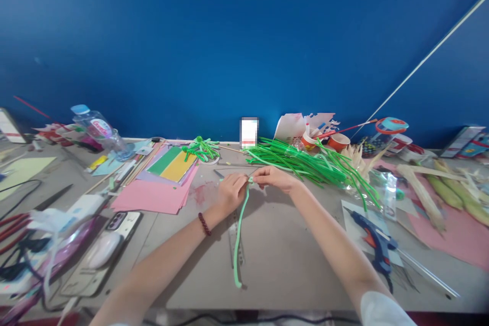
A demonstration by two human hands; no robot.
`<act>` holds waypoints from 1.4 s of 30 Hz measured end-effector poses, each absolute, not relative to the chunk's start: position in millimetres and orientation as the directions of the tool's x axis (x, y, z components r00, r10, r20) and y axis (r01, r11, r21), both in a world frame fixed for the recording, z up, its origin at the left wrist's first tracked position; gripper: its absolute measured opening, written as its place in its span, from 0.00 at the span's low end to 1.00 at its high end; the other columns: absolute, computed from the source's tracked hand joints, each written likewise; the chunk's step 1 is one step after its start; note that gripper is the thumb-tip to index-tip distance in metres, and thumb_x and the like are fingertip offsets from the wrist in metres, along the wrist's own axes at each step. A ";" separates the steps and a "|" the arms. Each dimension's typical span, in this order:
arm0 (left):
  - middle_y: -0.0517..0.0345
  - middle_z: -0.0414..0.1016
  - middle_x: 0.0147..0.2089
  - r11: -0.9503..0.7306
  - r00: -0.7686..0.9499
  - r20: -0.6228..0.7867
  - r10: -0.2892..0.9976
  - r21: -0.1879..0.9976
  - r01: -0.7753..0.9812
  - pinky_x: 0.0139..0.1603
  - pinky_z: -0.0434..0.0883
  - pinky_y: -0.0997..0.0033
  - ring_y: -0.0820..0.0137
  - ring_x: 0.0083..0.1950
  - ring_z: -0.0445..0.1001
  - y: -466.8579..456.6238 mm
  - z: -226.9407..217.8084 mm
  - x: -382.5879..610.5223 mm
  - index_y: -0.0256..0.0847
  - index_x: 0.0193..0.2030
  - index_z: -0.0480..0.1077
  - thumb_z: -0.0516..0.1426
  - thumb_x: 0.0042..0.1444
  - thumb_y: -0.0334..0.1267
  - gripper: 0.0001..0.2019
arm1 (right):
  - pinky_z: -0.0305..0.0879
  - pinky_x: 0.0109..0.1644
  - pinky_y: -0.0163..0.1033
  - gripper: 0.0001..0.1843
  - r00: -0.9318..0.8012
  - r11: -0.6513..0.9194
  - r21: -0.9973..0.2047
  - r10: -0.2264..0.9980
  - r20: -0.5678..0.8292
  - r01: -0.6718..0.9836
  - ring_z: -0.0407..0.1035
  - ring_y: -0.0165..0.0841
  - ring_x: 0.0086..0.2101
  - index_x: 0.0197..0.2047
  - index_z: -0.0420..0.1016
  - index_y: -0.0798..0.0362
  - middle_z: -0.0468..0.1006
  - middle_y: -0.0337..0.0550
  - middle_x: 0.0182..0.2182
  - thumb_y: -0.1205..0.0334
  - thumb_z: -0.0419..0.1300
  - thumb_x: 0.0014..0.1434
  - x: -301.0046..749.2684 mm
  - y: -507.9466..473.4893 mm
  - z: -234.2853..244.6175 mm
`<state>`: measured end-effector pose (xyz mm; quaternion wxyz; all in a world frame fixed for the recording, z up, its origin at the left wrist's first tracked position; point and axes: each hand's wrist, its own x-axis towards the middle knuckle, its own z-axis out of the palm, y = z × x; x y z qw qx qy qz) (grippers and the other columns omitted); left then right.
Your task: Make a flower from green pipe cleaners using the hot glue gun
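My left hand and my right hand meet over the middle of the desk, fingers pinched close together. Between them they grip a light green pipe cleaner. Its long end hangs toward me and its tip lies low on the desk, while the upper end is bent and partly hidden by my fingertips. Beneath it lies a clear ruler, partly covered by my left wrist, which wears a dark bead bracelet.
Behind my right hand is a pile of green pipe cleaners. A glue gun lies at right, near corn husks. At left are pink paper sheets, a phone and a plastic bottle. A blue wall bounds the back.
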<state>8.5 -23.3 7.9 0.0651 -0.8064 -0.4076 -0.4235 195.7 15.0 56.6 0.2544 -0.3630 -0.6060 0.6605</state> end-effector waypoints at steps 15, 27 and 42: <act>0.54 0.76 0.34 -0.653 0.252 0.761 0.598 0.279 0.705 0.38 0.67 0.69 0.69 0.36 0.72 -21.2 7.8 8.4 0.41 0.35 0.69 0.51 0.59 0.32 0.06 | 0.61 0.29 0.32 0.16 -0.500 0.144 -0.958 0.866 0.000 0.250 0.63 0.25 0.24 0.39 0.76 0.55 0.72 0.36 0.25 0.54 0.63 0.50 194.9 13.8 63.4; 0.55 0.74 0.31 -0.614 0.350 0.724 0.595 0.128 0.779 0.39 0.63 0.66 0.68 0.34 0.72 -19.1 5.0 9.2 0.41 0.38 0.71 0.51 0.59 0.33 0.07 | 0.62 0.33 0.33 0.04 -0.488 0.542 -0.697 0.817 0.307 0.469 0.66 0.27 0.27 0.30 0.77 0.53 0.73 0.40 0.29 0.65 0.61 0.54 189.0 13.4 56.0; 0.55 0.74 0.29 -0.601 0.247 0.761 0.600 0.225 0.767 0.38 0.62 0.66 0.69 0.33 0.71 -18.9 -0.6 7.8 0.40 0.33 0.68 0.50 0.59 0.30 0.07 | 0.62 0.32 0.33 0.06 -0.466 0.602 -0.682 0.785 0.409 0.415 0.66 0.29 0.31 0.29 0.76 0.53 0.73 0.41 0.29 0.67 0.58 0.55 174.7 9.2 45.3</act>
